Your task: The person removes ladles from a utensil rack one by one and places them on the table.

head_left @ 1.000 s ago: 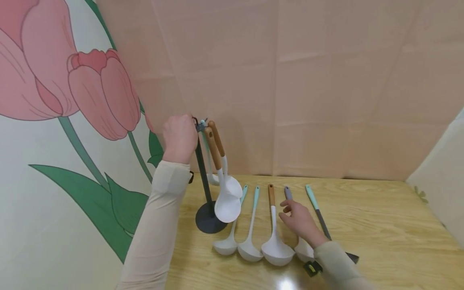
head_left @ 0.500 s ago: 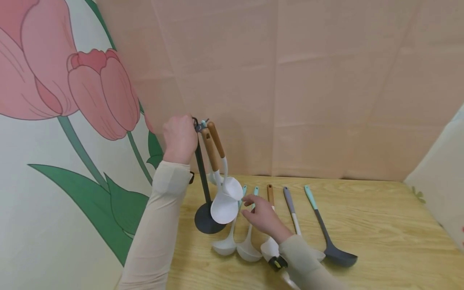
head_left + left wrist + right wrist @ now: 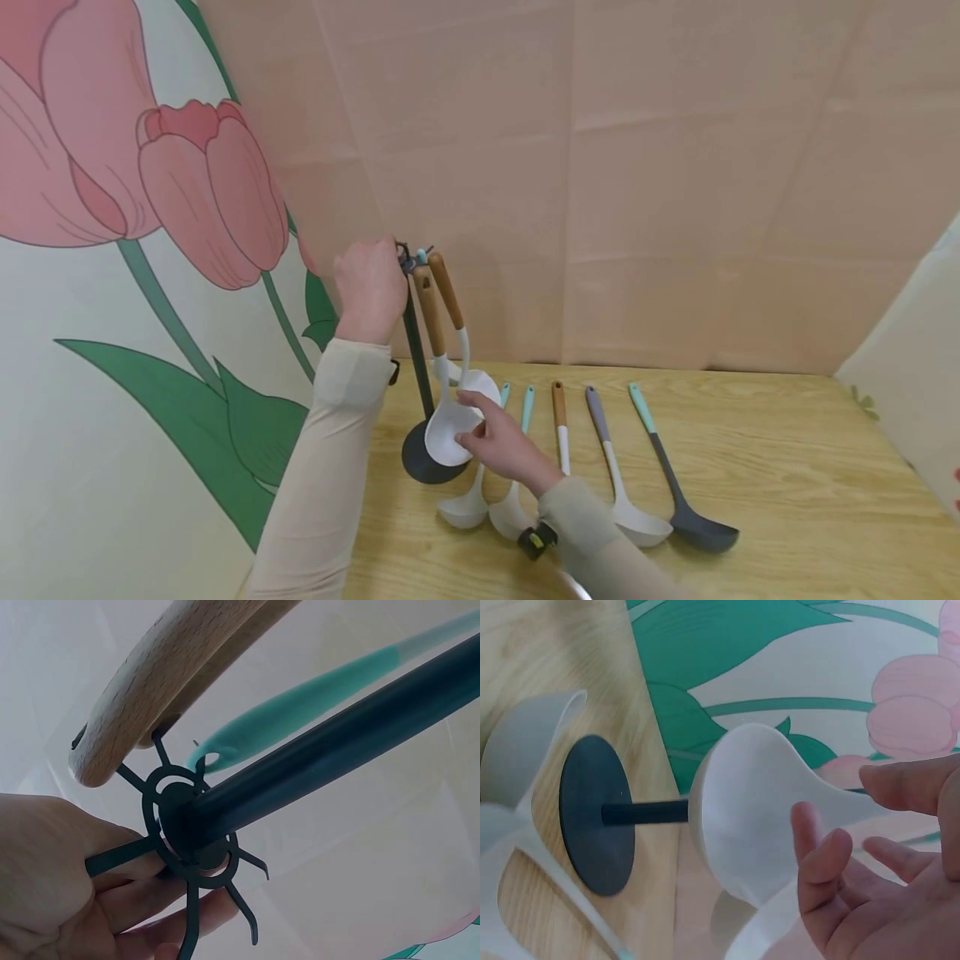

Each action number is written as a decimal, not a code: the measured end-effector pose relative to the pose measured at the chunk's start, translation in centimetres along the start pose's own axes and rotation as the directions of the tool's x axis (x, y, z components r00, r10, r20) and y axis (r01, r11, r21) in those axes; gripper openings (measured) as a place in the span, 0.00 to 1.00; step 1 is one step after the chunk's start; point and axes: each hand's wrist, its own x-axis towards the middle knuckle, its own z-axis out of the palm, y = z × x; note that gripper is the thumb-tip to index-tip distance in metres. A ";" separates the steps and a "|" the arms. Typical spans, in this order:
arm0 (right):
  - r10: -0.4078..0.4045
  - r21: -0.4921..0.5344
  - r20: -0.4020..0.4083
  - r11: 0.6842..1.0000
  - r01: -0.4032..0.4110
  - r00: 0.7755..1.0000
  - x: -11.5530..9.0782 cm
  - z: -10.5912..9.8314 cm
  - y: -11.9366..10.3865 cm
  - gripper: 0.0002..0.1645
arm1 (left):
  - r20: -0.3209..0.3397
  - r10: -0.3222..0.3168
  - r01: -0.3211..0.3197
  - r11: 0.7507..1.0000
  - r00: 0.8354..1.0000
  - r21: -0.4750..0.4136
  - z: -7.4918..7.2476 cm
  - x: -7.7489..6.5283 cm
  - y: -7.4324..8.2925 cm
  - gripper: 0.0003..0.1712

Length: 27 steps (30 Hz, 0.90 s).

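Observation:
In the head view, my left hand [image 3: 371,287] grips the top of a dark utensil stand [image 3: 415,346]. The left wrist view shows its fingers curled about the hooked ring [image 3: 157,791]. From the hooks hang a wooden-handled white ladle [image 3: 444,437], a second wooden-handled white utensil [image 3: 447,293] behind it, and a utensil with a mint handle [image 3: 300,712]. My right hand [image 3: 502,437] is at the nearer ladle's white bowl, its thumb and fingers loosely bent and apart. Whether the fingertips touch the ladle cannot be told.
On the wooden table [image 3: 787,467] lie several ladles in a row: two with mint handles [image 3: 528,407], one wooden-handled [image 3: 559,406], one grey-purple-handled [image 3: 641,525], and a dark one [image 3: 701,531] at the right. A tulip-patterned wall [image 3: 172,467] stands close on the left.
My right hand has moved left from above the grey-purple-handled ladle to the hanging ladle's bowl. The hanging utensils have shifted slightly left as the stand turned a little; my left hand stays at its top.

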 end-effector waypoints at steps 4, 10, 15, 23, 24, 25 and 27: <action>-0.012 0.057 -0.007 0.998 0.012 1.000 0.5 0.5 -0.2 0.38 | -0.007 0.005 -0.005 1.000 1.000 -0.001 0.2 0.0 0.0 0.10; -0.008 0.130 0.002 0.991 0.008 1.000 1.0 0.9 -0.6 0.36 | -0.027 0.017 -0.016 1.000 0.999 0.020 0.3 0.0 0.0 0.10; 0.014 0.129 -0.025 0.992 -0.010 1.000 1.0 1.1 -0.9 0.29 | -0.062 0.033 -0.029 0.998 0.998 0.064 0.3 0.0 -0.1 0.09; -0.028 0.066 -0.118 0.997 0.036 0.993 0.9 1.5 -0.9 0.19 | -0.074 0.040 -0.035 0.997 0.996 0.069 0.4 0.0 -0.2 0.08; -0.032 0.063 -0.124 0.997 0.040 0.992 0.9 1.5 -0.9 0.19 | -0.074 0.039 -0.035 0.997 0.996 0.063 0.4 0.0 -0.2 0.08; -0.036 0.057 -0.128 0.997 0.044 0.991 0.9 1.5 -0.9 0.19 | -0.073 0.040 -0.035 0.998 0.997 0.059 0.4 -0.1 -0.3 0.08; -0.043 0.046 -0.133 0.998 0.050 0.990 0.8 1.5 -0.8 0.19 | -0.071 0.042 -0.039 0.998 0.997 0.052 0.4 -0.1 -0.3 0.08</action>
